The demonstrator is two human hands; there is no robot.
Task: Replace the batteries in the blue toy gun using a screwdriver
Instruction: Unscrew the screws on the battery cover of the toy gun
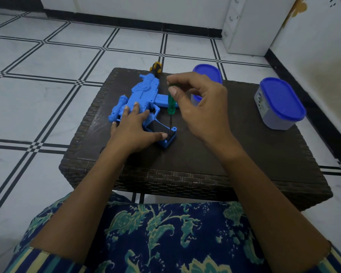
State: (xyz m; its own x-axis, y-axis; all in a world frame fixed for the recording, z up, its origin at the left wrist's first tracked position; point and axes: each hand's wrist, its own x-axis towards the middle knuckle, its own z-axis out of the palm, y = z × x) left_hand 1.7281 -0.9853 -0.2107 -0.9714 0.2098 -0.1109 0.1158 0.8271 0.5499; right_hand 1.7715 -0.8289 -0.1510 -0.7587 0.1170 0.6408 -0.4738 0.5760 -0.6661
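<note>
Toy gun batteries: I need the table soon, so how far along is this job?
Early on. Done: the blue toy gun lies flat on the wicker table. In hand: the left hand pins the gun while the right hand holds the green screwdriver upright, tip at the grip's black cover. Left: the cover looks still on, and no batteries are visible, so the swap and closing remain.
</note>
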